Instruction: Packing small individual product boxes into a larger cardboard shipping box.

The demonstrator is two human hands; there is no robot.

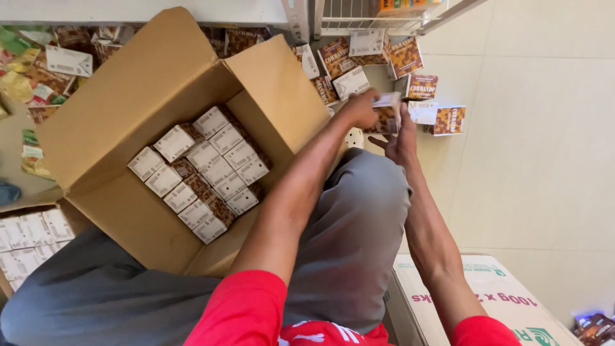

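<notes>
Gripped between both hands, left hand (360, 110) curled over the top and right hand (403, 138) flat beneath: small brown-and-white packet (386, 115), above tiled floor (532, 160), beside open cardboard box (154, 83).

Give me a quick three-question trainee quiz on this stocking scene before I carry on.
1. True or false: the open cardboard carton is empty.
2. What do the left hand and right hand grip between them?
A. a small brown-and-white box
B. a bottle
C. a roll of tape
3. Fill in: the loose small boxes beyond the hands stand on the pale tiled ____.

Key: 1 false, it holds rows of small boxes; 2 A; 3 floor.
</notes>
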